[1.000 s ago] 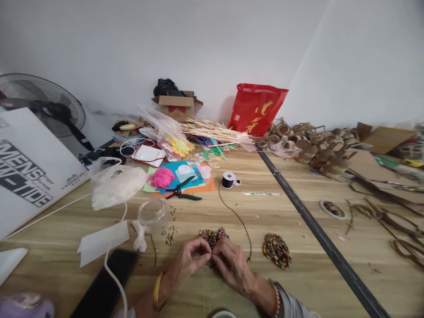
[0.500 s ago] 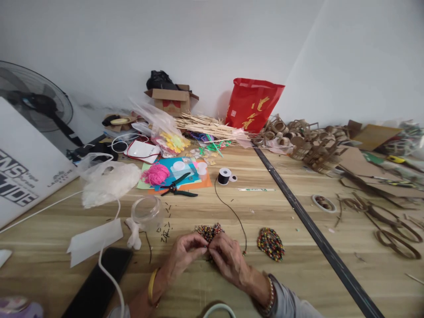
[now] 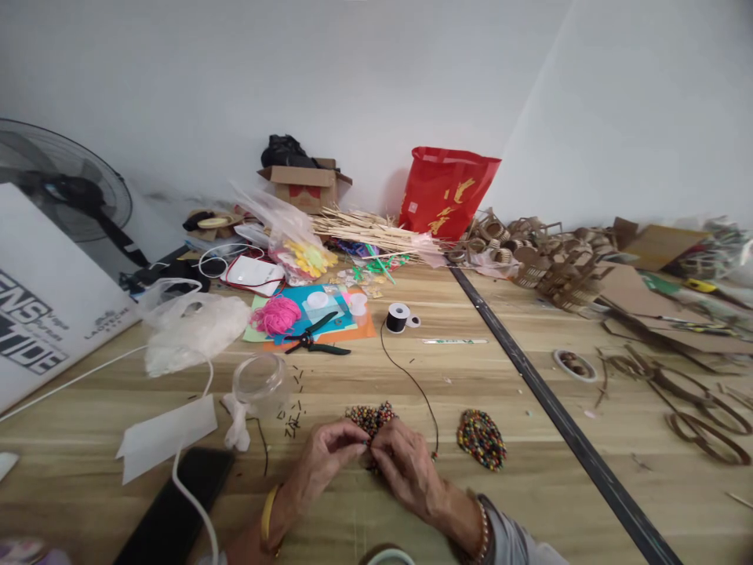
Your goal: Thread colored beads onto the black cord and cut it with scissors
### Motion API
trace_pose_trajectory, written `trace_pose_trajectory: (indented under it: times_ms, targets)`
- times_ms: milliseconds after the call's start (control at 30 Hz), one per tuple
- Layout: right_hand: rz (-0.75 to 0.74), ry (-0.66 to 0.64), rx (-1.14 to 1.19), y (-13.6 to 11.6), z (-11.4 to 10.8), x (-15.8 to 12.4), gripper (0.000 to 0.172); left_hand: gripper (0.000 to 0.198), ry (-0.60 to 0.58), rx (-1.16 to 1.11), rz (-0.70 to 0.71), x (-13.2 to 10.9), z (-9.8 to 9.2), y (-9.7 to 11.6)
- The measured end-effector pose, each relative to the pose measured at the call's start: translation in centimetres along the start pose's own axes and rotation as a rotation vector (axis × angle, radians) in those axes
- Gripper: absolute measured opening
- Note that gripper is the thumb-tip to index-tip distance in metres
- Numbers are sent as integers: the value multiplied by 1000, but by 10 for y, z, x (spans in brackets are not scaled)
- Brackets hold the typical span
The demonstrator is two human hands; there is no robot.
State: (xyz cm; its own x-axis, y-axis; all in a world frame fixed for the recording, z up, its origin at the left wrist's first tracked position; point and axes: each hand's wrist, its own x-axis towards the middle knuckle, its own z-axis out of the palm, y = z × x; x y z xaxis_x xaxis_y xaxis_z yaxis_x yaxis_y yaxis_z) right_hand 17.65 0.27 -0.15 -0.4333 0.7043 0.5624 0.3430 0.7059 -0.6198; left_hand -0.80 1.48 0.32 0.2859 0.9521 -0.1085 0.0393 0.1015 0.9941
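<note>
A dense cluster of small round multicoloured beads (image 3: 370,417) is set on the wood-grained table (image 3: 376,534), directly in front of the two bare hands and partly hidden by them. The left hand (image 3: 329,453) is brought to the near side of the cluster, its grip narrowed with thumb and forefinger pinched together. The right hand (image 3: 409,463) is met there almost tip to tip, its grip likewise narrowed and its fingers curled; what is pinched between the fingertips is too small to be told. A smooth yellow bangle (image 3: 269,514) is worn on the left wrist, and a string of pale beads (image 3: 485,534) on the right.

To the right of the hands, a coiled loop of multicoloured beads (image 3: 482,439) is laid flat, well apart from them. Between this loop and the cluster, a thin black cord (image 3: 415,379) is run down from a white-flanged spool of black cord (image 3: 398,318). Left of the cluster, short black snippets (image 3: 294,416) are scattered beside a clear round plastic jar (image 3: 259,380). Farther back, dark-handled cutters (image 3: 318,337) are rested partly on coloured paper sheets (image 3: 358,325), near a bundle of bright pink yarn (image 3: 276,315).
</note>
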Motion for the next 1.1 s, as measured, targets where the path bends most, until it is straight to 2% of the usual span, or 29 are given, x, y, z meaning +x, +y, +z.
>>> trace_pose_trajectory:
  times_ms: [1100]
  targets:
    - [16, -5, -41, 2, 0, -2, 12, 18, 10, 7, -16, 1, -1, -6]
